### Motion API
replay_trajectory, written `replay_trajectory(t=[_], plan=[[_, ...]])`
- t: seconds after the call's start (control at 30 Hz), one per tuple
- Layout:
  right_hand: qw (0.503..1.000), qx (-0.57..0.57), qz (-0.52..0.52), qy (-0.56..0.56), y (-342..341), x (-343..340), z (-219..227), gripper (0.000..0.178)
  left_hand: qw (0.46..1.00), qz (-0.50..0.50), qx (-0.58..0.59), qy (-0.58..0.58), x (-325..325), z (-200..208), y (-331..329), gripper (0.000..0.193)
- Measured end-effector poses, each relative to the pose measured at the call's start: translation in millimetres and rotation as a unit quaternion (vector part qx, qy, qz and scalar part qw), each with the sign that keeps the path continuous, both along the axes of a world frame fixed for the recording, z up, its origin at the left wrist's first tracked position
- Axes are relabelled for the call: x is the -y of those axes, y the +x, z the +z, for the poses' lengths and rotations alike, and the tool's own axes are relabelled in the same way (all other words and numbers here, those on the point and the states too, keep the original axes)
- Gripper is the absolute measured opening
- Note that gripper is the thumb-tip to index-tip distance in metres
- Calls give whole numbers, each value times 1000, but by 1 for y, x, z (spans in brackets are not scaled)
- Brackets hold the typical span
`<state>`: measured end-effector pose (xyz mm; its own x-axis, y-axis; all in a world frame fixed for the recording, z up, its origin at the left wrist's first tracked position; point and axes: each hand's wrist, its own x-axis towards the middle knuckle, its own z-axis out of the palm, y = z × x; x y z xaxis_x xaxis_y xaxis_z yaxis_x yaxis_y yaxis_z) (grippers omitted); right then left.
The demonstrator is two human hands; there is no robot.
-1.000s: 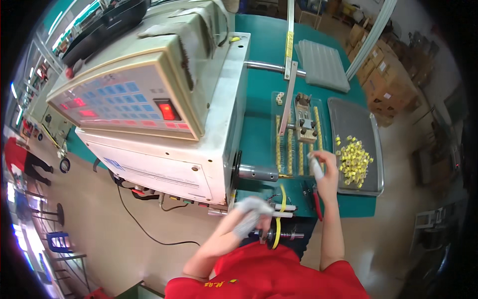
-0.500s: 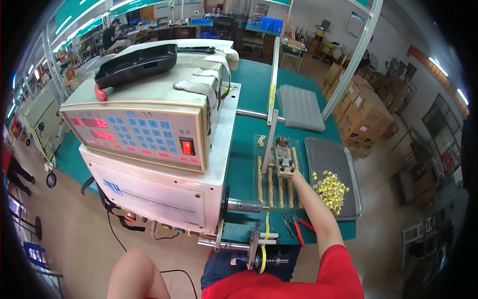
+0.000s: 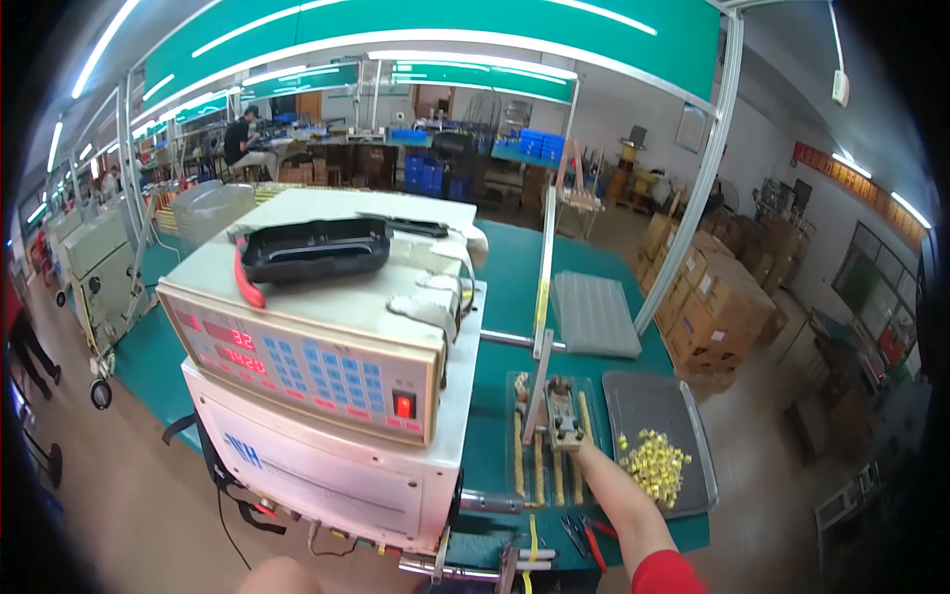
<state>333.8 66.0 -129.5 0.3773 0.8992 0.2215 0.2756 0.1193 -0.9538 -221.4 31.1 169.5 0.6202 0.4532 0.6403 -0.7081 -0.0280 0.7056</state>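
Note:
My right arm reaches forward over the green table, and my right hand (image 3: 582, 453) is at the near end of a small metal fixture (image 3: 564, 421). The fixture covers the fingers, so their grip does not show. Under and around it lies a clear plastic tray (image 3: 527, 502) with long tan rows of small parts (image 3: 557, 480). A flat metal bar (image 3: 537, 396) slants up just left of the fixture. To the right of my forearm, a heap of small yellow pieces (image 3: 655, 470) sits in a dark grey tray (image 3: 643, 401). My left hand is out of view.
A white machine (image 3: 317, 465) with a lit control panel (image 3: 297, 361) fills the left; a black plastic tray (image 3: 317, 249) rests on top. Red-handled pliers (image 3: 594, 544) lie near the table edge. Clear plastic sheets (image 3: 596, 315) are farther back. Cardboard boxes (image 3: 717, 307) stand beyond the table.
The view has tilted up, so everything sits lower and more of the room shows. My right hand stays at the metal fixture, which has not visibly shifted over the plastic tray.

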Motion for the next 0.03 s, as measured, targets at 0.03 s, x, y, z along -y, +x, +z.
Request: replay_trajectory(t=[0.03], plan=[[999,-2,-7,-33,-3,-4,-1,28,1000,8,4,8,-2,-1,4,37]])
